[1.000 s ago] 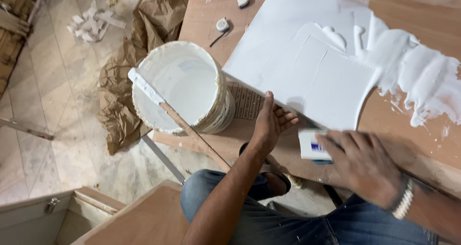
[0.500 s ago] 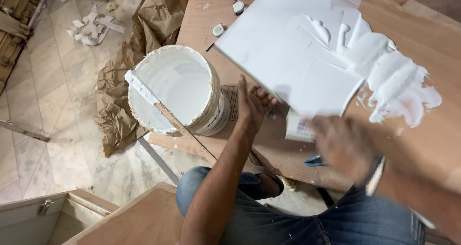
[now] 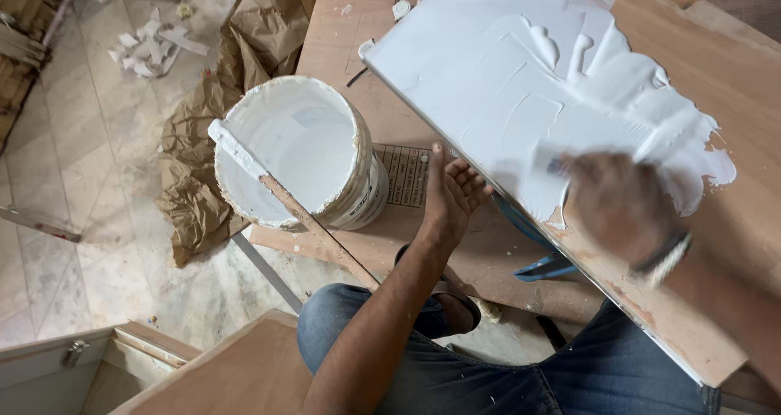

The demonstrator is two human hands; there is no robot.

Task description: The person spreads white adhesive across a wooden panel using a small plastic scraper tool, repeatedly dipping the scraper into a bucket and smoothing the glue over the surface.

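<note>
A: Since a moment ago the right hand (image 3: 622, 207) is travelling up from the near edge of the plywood panel (image 3: 732, 81) onto the wet white paste (image 3: 521, 98), and the view is tipping so the panel is slanting across the frame

B: What is it gripping?

A: It is blurring with motion. A pale flat blade with a bluish mark, probably a spreader (image 3: 551, 164), is poking out left of the fingers, so the hand is closing around that, though I cannot tell how firmly

B: And the left hand (image 3: 449, 195)?

A: It is lying flat and spread, holding nothing, fingertips pressing up against the panel's lower edge. Just left of it the white plastic bucket (image 3: 297, 150) of paste is sitting on a lower board (image 3: 342, 244), with a paste-crusted stirring stick (image 3: 305, 216) leaning across its rim

B: Where is trouble coming from?

A: The thick ridge of paste at the right is sitting near the end of the coated patch; a fast stroke is likely pushing it onto bare wood or off the edge, onto the jeans (image 3: 504, 366) underneath. The panel is resting tilted with only that open palm steadying it, so a hard push is risking a slide. The stick is balancing loosely too, and a knock from the forearm could be flicking it onto the crumpled brown paper (image 3: 203, 155)
</note>
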